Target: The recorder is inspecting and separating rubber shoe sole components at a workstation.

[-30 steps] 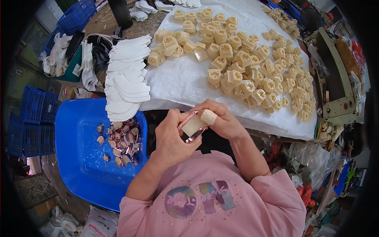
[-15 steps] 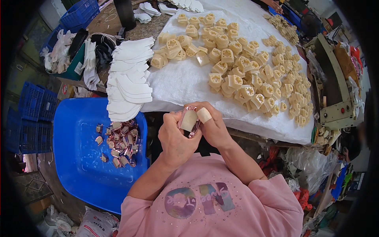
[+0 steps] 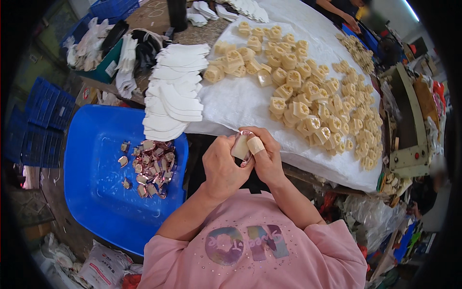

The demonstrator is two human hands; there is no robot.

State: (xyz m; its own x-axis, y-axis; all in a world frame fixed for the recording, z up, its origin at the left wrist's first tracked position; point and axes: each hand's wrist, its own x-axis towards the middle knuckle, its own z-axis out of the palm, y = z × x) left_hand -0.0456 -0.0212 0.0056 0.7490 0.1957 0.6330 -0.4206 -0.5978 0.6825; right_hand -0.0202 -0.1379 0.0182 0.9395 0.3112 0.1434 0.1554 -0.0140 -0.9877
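Observation:
Between my two hands, just off the near edge of the covered table, is a shoe heel (image 3: 239, 147) with a cream face and shiny pink metallic material around its sides. My left hand (image 3: 223, 166) grips its left side with bent fingers. From the right, my right hand (image 3: 267, 159) closes on it, the thumb wrapped in a cream-coloured strip pressing near its edge. The fingers hide much of the heel's underside. To the left, a blue plastic tub (image 3: 91, 183) contains a pile of similar pink metallic heels (image 3: 153, 168).
Many bare cream heels (image 3: 308, 91) lie heaped on the white sheet (image 3: 226, 106) over the table. A stack of white curved pieces (image 3: 171, 91) overhangs the tub. Blue crates (image 3: 45, 103) stand at far left, a green metal machine (image 3: 409, 120) at right. Another person's hand (image 3: 353, 23) shows at the back.
The whole view has shifted, so the table and tub sit a little differently in it. Both hands keep hold of the heel, and the right thumb lies closer across it.

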